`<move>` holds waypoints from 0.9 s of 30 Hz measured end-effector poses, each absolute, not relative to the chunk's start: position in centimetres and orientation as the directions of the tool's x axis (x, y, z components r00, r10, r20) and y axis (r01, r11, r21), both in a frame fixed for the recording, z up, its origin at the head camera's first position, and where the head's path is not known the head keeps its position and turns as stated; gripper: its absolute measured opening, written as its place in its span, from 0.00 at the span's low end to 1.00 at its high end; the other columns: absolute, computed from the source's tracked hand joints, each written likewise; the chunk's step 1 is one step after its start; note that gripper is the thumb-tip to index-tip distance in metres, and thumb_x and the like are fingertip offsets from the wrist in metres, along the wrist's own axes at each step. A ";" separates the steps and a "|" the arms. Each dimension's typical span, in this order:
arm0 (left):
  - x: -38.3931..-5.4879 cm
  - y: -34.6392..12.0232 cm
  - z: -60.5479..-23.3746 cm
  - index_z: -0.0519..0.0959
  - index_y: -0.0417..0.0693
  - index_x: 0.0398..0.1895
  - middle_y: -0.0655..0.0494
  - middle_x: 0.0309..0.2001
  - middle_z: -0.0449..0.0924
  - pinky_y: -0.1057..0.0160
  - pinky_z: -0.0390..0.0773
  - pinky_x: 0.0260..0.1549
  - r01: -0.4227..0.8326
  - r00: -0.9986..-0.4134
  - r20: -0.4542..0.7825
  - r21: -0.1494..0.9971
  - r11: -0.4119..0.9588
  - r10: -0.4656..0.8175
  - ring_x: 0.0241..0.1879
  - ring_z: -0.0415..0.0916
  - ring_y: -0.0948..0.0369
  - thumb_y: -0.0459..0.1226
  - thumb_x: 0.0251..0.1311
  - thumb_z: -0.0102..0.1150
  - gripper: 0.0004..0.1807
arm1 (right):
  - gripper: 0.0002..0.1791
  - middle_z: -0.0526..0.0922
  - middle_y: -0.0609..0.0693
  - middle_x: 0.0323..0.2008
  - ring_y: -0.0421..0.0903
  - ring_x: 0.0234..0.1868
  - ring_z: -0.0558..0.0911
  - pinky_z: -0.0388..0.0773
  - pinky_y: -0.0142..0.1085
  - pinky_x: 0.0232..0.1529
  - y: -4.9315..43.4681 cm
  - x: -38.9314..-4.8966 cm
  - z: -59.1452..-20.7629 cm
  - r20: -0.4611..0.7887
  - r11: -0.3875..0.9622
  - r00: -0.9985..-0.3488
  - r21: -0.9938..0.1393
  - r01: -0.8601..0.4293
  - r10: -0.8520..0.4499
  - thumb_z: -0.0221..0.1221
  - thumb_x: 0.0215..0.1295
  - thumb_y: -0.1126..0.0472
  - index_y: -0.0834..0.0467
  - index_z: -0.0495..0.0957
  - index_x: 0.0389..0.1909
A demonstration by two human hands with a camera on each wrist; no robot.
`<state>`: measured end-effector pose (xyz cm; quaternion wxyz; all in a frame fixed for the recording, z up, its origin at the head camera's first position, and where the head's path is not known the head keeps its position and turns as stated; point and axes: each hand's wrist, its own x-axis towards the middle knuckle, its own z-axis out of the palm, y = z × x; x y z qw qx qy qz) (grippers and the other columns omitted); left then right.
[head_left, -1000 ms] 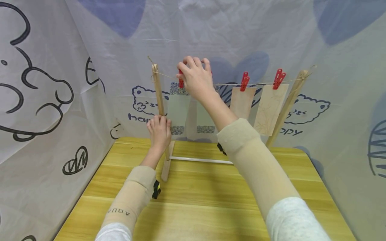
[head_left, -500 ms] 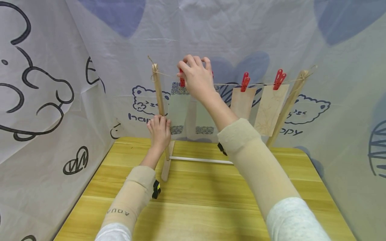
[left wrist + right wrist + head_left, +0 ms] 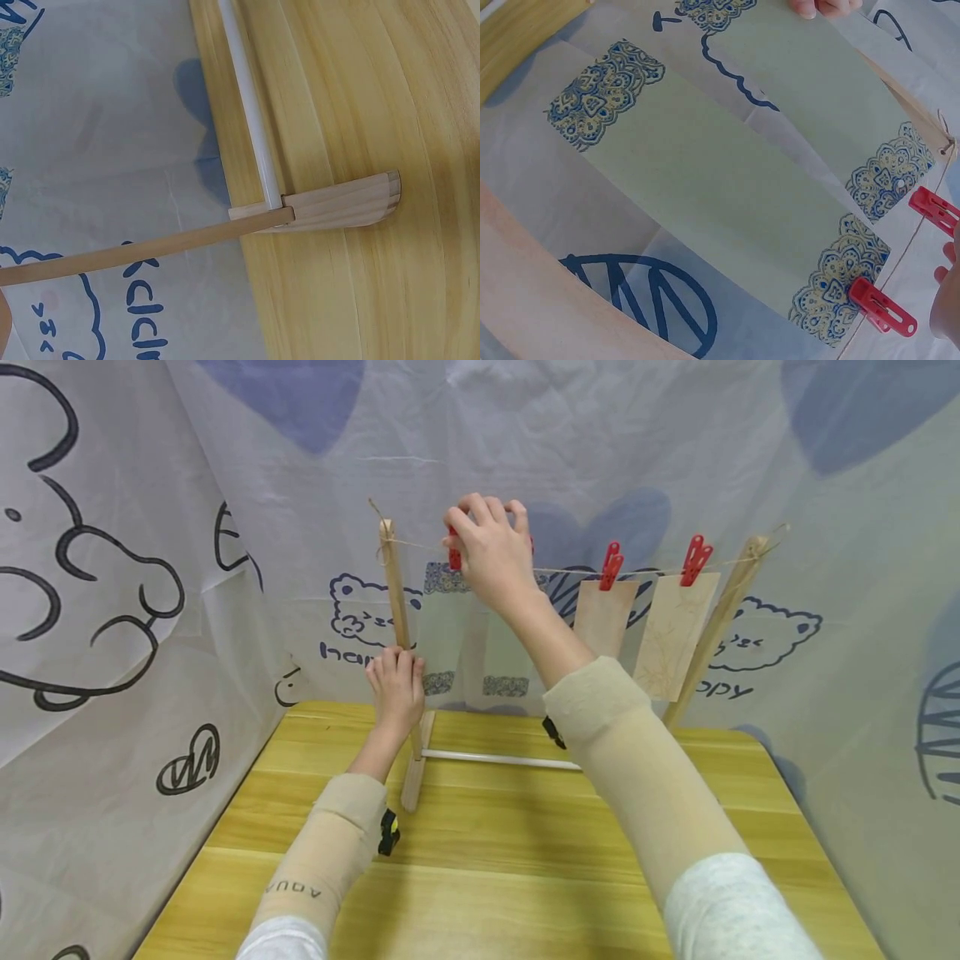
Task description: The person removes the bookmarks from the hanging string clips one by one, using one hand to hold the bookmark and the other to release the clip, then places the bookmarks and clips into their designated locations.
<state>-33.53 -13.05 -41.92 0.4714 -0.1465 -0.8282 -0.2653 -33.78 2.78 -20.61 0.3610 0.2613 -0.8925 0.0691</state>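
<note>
My right hand (image 3: 491, 547) is raised at the string, its fingers pinching a red clothespin (image 3: 934, 206) near the line's left end. In the right wrist view the clothespin's tip lies at the top edge of a pale green card (image 3: 817, 97) with blue lace-patterned ends; whether it grips the card I cannot tell. A second green card (image 3: 705, 195) hangs alongside, clipped by another red clothespin (image 3: 883, 306). Lower down, my left hand (image 3: 397, 689) holds the rack's left wooden post (image 3: 395, 585); some of its fingertips (image 3: 817, 7) show beside the first card.
Two beige cards (image 3: 603, 614) hang on the right under red clothespins (image 3: 611, 567). The right post (image 3: 723, 618) leans outward. A white rod (image 3: 498, 760) runs from the left wooden foot (image 3: 414, 785) across the yellow wooden table (image 3: 480, 860). Patterned cloth (image 3: 562, 427) stands behind.
My right hand has risen slightly with the clothespin. The green cards' lower ends have swung a little left, and the clothespins on the right have dipped slightly. My left hand has stayed put.
</note>
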 end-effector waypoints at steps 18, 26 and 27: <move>-33.3 -13.1 -41.9 0.66 0.38 0.33 0.42 0.37 0.62 0.44 0.54 0.48 0.500 -0.490 0.872 0.294 0.814 -0.014 0.37 0.60 0.47 0.47 0.70 0.30 0.22 | 0.15 0.70 0.46 0.53 0.45 0.58 0.64 0.48 0.42 0.60 3.1 -33.7 -20.7 0.754 0.861 -0.563 0.007 -0.509 -0.338 0.43 0.70 0.49 0.50 0.73 0.47; -33.3 -13.0 -41.8 0.66 0.38 0.33 0.42 0.37 0.63 0.44 0.55 0.49 0.505 -0.492 0.871 0.292 0.813 -0.007 0.37 0.60 0.46 0.47 0.70 0.30 0.22 | 0.17 0.71 0.47 0.52 0.46 0.58 0.64 0.49 0.43 0.60 3.6 -33.7 -21.1 0.820 0.849 -0.477 0.022 -0.528 -0.318 0.41 0.69 0.47 0.51 0.73 0.46; -33.3 -13.0 -41.8 0.66 0.38 0.33 0.42 0.37 0.63 0.43 0.55 0.49 0.505 -0.490 0.872 0.291 0.812 -0.008 0.37 0.60 0.46 0.48 0.70 0.30 0.22 | 0.17 0.71 0.47 0.52 0.46 0.58 0.65 0.49 0.44 0.60 3.6 -33.6 -21.1 0.825 0.846 -0.467 0.027 -0.532 -0.319 0.41 0.69 0.47 0.51 0.73 0.46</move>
